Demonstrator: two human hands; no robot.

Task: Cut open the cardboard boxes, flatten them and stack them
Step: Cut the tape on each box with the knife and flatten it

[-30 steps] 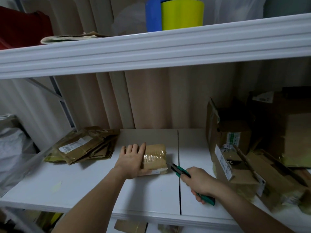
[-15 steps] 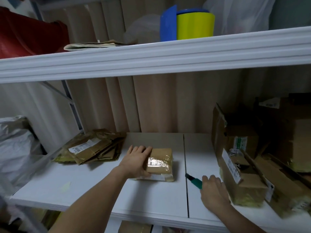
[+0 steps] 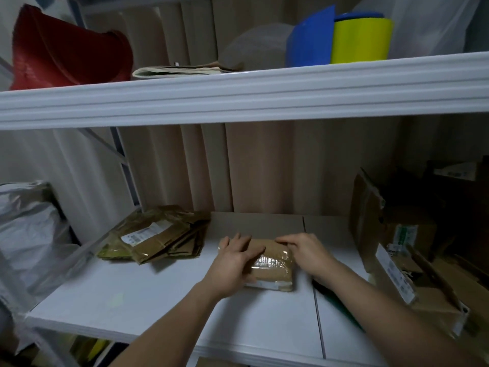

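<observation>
A small brown cardboard box (image 3: 272, 271), wrapped in clear tape, lies flat on the white shelf (image 3: 137, 295). My left hand (image 3: 232, 263) rests on its left half with the fingers laid straight over the top. My right hand (image 3: 307, 251) is at the box's far right corner, its fingers curled over the top edge. The green box cutter (image 3: 329, 294) lies on the shelf just right of the box, partly hidden under my right forearm. A stack of flattened boxes (image 3: 158, 238) sits at the back left of the shelf.
Several open and taped cardboard boxes (image 3: 397, 263) crowd the right end of the shelf. The upper shelf's white edge (image 3: 238, 96) runs overhead, carrying a red tub, papers and a yellow roll. A grey plastic bag (image 3: 26, 234) bulges at the left.
My right hand let go of the green cutter, which now lies on the shelf, and moved left onto the small box. My left hand stayed on the box.
</observation>
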